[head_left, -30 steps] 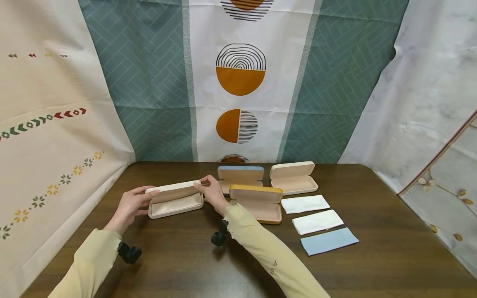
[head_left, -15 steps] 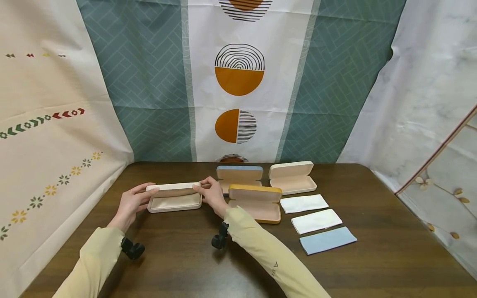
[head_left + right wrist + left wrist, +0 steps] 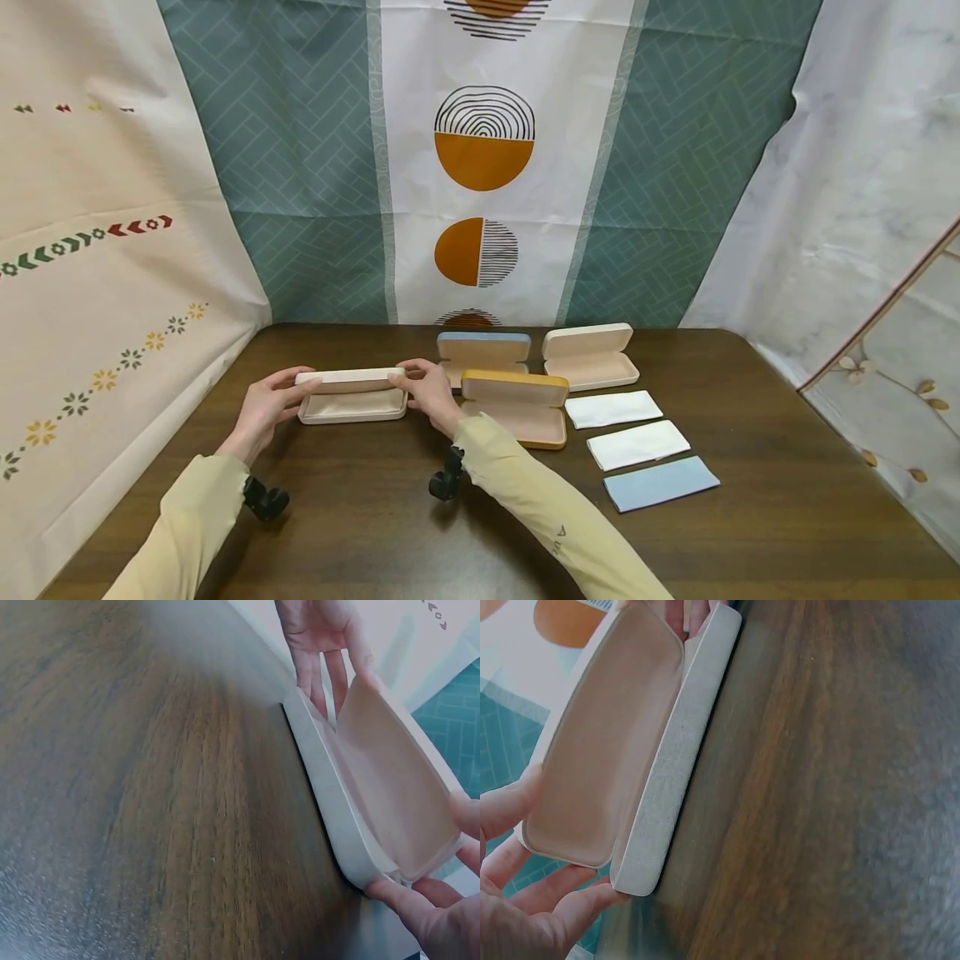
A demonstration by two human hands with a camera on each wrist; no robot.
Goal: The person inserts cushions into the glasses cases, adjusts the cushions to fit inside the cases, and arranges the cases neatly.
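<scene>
A white glasses case (image 3: 352, 419) stands on the table at the left, its lid (image 3: 348, 377) raised and its mouth facing me. Its base holds a pale cream layer, lighter than the pinkish lid lining in the wrist views. My left hand (image 3: 258, 410) grips the left end, thumb on the lid's edge and fingers behind and beside it. At the other end my right hand (image 3: 429, 393) holds the case the same way. The left wrist view shows the near wall of the case (image 3: 676, 750) along the tabletop; fingertips touch the base's end.
Right of my right hand stand more open glasses cases: yellow (image 3: 517, 425), blue (image 3: 483, 346) and cream (image 3: 592, 371). Beyond them lie two folded white cloths (image 3: 615, 410) (image 3: 637, 446) and a light blue one (image 3: 662, 484). Curtains (image 3: 315, 167) hang behind the brown table (image 3: 360, 533).
The white case has turned from a slant to nearly square with me, its left end shifting slightly back. Both hands keep their hold and the lid stays raised.
</scene>
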